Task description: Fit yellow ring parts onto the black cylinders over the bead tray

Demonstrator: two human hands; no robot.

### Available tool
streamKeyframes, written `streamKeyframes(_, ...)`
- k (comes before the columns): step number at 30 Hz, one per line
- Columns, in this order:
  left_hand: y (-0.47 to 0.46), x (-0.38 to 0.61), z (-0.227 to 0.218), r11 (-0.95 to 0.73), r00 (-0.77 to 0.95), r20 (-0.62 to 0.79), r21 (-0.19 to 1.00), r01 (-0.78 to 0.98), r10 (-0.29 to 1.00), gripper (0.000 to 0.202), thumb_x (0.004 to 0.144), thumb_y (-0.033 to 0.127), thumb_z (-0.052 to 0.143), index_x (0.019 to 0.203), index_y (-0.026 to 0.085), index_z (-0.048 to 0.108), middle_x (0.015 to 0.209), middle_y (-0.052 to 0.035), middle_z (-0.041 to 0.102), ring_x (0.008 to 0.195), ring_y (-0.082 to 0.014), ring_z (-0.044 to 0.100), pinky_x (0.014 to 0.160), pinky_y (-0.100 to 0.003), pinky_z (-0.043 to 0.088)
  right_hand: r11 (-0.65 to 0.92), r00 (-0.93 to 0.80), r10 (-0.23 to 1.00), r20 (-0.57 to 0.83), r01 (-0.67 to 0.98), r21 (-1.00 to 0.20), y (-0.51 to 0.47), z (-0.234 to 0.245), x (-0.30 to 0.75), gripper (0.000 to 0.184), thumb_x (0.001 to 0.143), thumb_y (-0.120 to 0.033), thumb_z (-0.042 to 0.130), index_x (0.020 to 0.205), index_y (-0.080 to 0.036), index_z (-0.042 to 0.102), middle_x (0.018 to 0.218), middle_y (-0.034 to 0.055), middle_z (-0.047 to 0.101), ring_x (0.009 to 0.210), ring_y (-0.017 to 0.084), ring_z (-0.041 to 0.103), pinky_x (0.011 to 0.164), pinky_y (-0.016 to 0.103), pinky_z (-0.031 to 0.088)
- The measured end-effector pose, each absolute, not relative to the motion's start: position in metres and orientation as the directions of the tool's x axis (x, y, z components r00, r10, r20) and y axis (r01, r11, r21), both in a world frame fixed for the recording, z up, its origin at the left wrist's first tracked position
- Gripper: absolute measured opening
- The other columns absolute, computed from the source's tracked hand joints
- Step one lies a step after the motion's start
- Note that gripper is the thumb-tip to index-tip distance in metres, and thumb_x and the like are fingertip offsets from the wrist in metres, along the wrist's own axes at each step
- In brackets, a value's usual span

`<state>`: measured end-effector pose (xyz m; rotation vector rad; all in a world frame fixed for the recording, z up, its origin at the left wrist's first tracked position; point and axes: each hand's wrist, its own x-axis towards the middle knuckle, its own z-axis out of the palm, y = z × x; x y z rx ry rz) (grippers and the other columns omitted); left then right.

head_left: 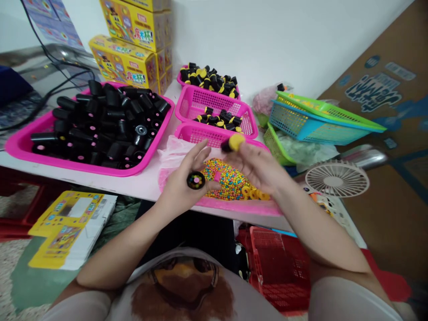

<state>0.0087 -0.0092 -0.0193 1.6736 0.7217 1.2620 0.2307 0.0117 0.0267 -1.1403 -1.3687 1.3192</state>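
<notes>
My left hand [180, 183] is wrapped round a small black cup [195, 180], its round end toward me with a pink centre and coloured balls inside. Pinched in my right hand [262, 165] is a black cap with a yellow top [236, 142], slightly blurred. Both hands are above small multicoloured candy balls [227, 180] heaped in a tray lined with pink plastic [240, 206]. Several yellow rings [254, 194] lie at the right of the heap, and a small pink piece [217, 175] lies on the balls.
To the left, a large pink basket [133, 170] holds many black cups. Behind the candy, pink baskets [217, 96] hold black-and-yellow caps. Yellow boxes [123, 62] are stacked at the back left. Blue and green baskets [301, 120] and a small fan [337, 179] stand at right.
</notes>
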Motion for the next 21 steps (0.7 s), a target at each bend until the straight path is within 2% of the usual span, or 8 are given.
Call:
streamKeyframes(3,-0.01,0.007,-0.015,-0.42,0.353,0.385,0.907,0.024,0.853,0.035,0.083,0.047,0.083,0.102,0.021,0.07,0.111,-0.009,0.08,0.108,-0.0266,0.077,0.094,-0.04,0.063,0.131,-0.007,0.991,0.136,0.302,-0.944,0.05,0.04,0.264,0.042,0.103,-0.04,0.061,0.141,-0.023,0.057,0.132,0.0094,0.072,0.107,0.018,0.077,0.09,0.033,0.065)
streamKeyframes(6,-0.013,0.004,-0.008,-0.423,0.452,0.335,0.899,0.108,0.827,0.037,0.082,0.047,0.083,0.071,0.019,0.061,0.07,-0.0005,0.073,0.067,-0.0167,0.069,0.066,-0.029,0.055,0.151,0.072,0.975,0.211,0.479,-0.864,0.051,0.057,0.286,0.044,0.105,-0.035,0.056,0.147,-0.02,0.053,0.126,0.0103,0.075,0.1,0.016,0.077,0.078,0.028,0.064)
streamKeyframes(9,-0.014,0.004,-0.005,-0.453,0.47,0.352,0.883,0.12,0.81,0.036,0.083,0.044,0.081,0.071,0.019,0.057,0.064,0.0035,0.064,0.058,-0.0118,0.057,0.057,-0.025,0.045,0.243,-0.22,0.966,0.139,0.572,-0.784,0.019,0.07,0.291,0.031,0.098,-0.042,0.065,0.118,-0.02,0.074,0.091,0.0037,0.081,0.072,0.014,0.074,0.066,0.025,0.061)
streamKeyframes(11,-0.015,0.004,-0.004,-0.471,0.48,0.367,0.875,0.114,0.797,0.031,0.085,0.04,0.079,0.077,0.02,0.057,0.07,0.0034,0.063,0.062,-0.0119,0.057,0.06,-0.025,0.045,0.325,-0.498,0.864,-0.073,0.663,-0.674,-0.003,0.068,0.29,0.023,0.093,-0.042,0.072,0.102,-0.023,0.08,0.081,0.0009,0.08,0.065,0.014,0.072,0.064,0.027,0.059)
streamKeyframes(12,-0.014,0.004,-0.004,-0.479,0.49,0.373,0.871,0.107,0.788,0.028,0.086,0.038,0.078,0.082,0.02,0.057,0.074,0.0027,0.063,0.066,-0.0125,0.058,0.063,-0.026,0.046,0.366,-0.55,0.818,-0.172,0.726,-0.582,-0.01,0.063,0.29,0.018,0.092,-0.039,0.073,0.097,-0.024,0.081,0.082,0.0009,0.08,0.067,0.015,0.073,0.067,0.028,0.059)
streamKeyframes(14,-0.014,0.004,-0.005,-0.489,0.52,0.375,0.867,0.095,0.767,0.024,0.088,0.034,0.075,0.093,0.02,0.056,0.084,0.0003,0.065,0.074,-0.0143,0.061,0.07,-0.028,0.049,0.4,-0.5,0.826,-0.259,0.845,-0.354,-0.016,0.046,0.29,0.01,0.091,-0.028,0.073,0.092,-0.023,0.082,0.089,0.0042,0.081,0.078,0.019,0.075,0.076,0.03,0.058)
streamKeyframes(16,-0.014,0.004,-0.006,-0.485,0.546,0.366,0.87,0.087,0.754,0.022,0.091,0.032,0.071,0.101,0.021,0.055,0.092,-0.002,0.065,0.08,-0.0156,0.061,0.072,-0.029,0.049,0.361,-0.401,0.882,-0.246,0.912,-0.193,-0.016,0.026,0.293,0.012,0.088,-0.016,0.071,0.09,-0.021,0.082,0.094,0.0089,0.081,0.087,0.023,0.076,0.082,0.033,0.057)
streamKeyframes(21,-0.013,0.001,-0.006,-0.494,0.597,0.347,0.864,0.096,0.724,0.013,0.096,0.029,0.062,0.102,0.021,0.054,0.095,-0.002,0.064,0.083,-0.0153,0.061,0.073,-0.029,0.047,0.36,-0.392,0.886,-0.249,0.918,-0.165,-0.014,0.003,0.301,0.029,0.084,-0.002,0.063,0.096,-0.02,0.082,0.108,0.0109,0.079,0.094,0.022,0.075,0.087,0.033,0.056)
